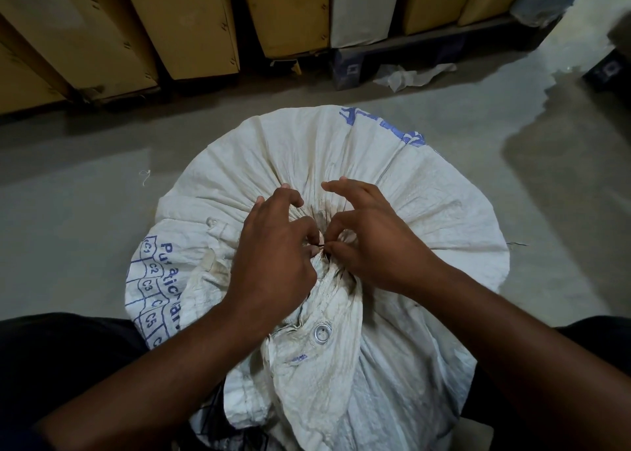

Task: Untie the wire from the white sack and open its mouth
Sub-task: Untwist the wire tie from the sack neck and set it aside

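Note:
A full white woven sack (392, 191) with blue print stands on the floor in front of me, its mouth gathered into tight pleats at the centre. A thin dark wire (322, 245) binds the gathered neck. My left hand (276, 245) and my right hand (368, 235) meet at the knot, thumb and forefinger of each pinching the wire, the other fingers spread. The loose flap of the sack mouth, with a metal eyelet (322, 331), hangs towards me below the tie. Most of the wire is hidden under my fingers and the folds.
Tall brown cartons (191, 20) and a white one (362, 6) stand in a row on a dark pallet (420, 47) at the back. A crumpled plastic scrap (406, 76) lies by the pallet. A wet patch (560, 136) spreads on the concrete floor to the right. My dark-clothed knees flank the sack.

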{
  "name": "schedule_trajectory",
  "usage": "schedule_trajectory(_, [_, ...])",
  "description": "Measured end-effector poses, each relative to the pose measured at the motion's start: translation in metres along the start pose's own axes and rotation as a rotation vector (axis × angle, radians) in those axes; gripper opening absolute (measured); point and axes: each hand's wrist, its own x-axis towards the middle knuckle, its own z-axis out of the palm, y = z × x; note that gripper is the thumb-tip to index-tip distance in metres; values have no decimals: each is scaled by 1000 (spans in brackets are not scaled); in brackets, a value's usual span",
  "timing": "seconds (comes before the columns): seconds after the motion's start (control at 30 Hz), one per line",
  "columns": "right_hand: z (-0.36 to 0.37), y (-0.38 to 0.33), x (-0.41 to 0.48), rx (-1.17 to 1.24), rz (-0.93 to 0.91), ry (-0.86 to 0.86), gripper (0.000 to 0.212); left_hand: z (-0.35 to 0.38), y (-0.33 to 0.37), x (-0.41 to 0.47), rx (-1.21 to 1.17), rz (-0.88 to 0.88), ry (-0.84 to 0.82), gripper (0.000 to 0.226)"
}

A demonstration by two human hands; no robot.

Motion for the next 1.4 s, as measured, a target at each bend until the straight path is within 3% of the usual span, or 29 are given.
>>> schedule_trajectory(0.63, [-21, 5, 4, 481, 359, -90, 5, -4, 1, 1, -36, 73, 16, 11])
schedule_trajectory(1.07, [-27, 6, 3, 411, 321, -73, 11, -2, -3, 3, -12, 78, 9, 15])
schedule_trajectory(1.27, [-27, 7, 1, 570, 349, -27, 6, -5, -3, 5, -43, 84, 13, 9])
schedule_trajectory(1.4, [-25, 5, 3, 719, 356, 59, 7, -1, 5, 15, -102, 26, 14, 25])
